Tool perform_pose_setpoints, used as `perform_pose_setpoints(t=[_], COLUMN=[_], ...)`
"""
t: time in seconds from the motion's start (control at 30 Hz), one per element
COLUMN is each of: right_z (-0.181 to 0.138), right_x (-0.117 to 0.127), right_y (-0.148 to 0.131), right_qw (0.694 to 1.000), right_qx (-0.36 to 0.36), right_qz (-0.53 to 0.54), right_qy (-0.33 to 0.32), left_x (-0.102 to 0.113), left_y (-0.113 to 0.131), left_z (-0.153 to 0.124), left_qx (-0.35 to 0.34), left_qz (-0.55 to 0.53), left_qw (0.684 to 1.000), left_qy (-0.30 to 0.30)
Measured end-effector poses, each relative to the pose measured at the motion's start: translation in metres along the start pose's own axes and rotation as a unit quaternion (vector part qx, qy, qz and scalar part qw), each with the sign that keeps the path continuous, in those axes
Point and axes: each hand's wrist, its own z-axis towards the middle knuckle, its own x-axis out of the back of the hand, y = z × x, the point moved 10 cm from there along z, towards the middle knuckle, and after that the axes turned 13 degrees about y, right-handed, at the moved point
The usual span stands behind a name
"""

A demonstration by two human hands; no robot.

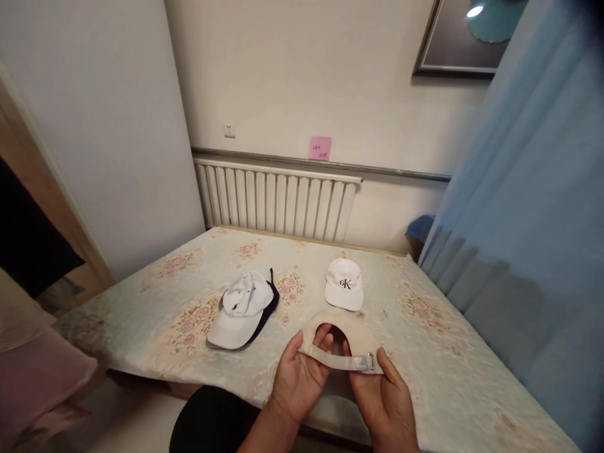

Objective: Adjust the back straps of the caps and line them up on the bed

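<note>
Both my hands hold a cream baseball cap above the near part of the bed, its back opening and strap facing me. My left hand grips the left side of the opening, thumb outside and fingers inside. At the strap's buckle end, my right hand pinches the cap's right edge with the thumb on top. Just beyond it lies a white cap with black letters on its front. To the left, another white cap with a small dark logo rests on a dark cap, which is mostly covered.
The caps lie on a bed with a pale floral cover. A white radiator stands behind it. Blue curtains hang on the right. A round black object sits below the bed's near edge. Pink cloth hangs at the left.
</note>
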Motion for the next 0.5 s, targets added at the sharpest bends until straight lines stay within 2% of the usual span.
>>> perform_pose_setpoints(t=[0.17, 0.23, 0.37, 0.5], right_z=[0.000, 0.001, 0.004, 0.005], right_x=[-0.001, 0.002, 0.007, 0.005], right_y=[-0.001, -0.001, -0.003, -0.005], right_qw=[1.000, 1.000, 1.000, 1.000], right_qx=[-0.011, -0.014, -0.006, -0.001], right_qz=[0.003, 0.004, -0.002, -0.007], right_qy=[-0.006, 0.000, 0.005, -0.009], left_x=[0.012, 0.015, 0.016, 0.015], left_y=[0.010, 0.014, 0.019, 0.024], left_z=[0.003, 0.004, 0.006, 0.003], left_qx=[-0.031, -0.046, -0.063, -0.076], left_qz=[-0.006, -0.009, -0.025, -0.031], left_qw=[0.994, 0.991, 0.988, 0.989], left_qy=[0.105, 0.129, 0.139, 0.124])
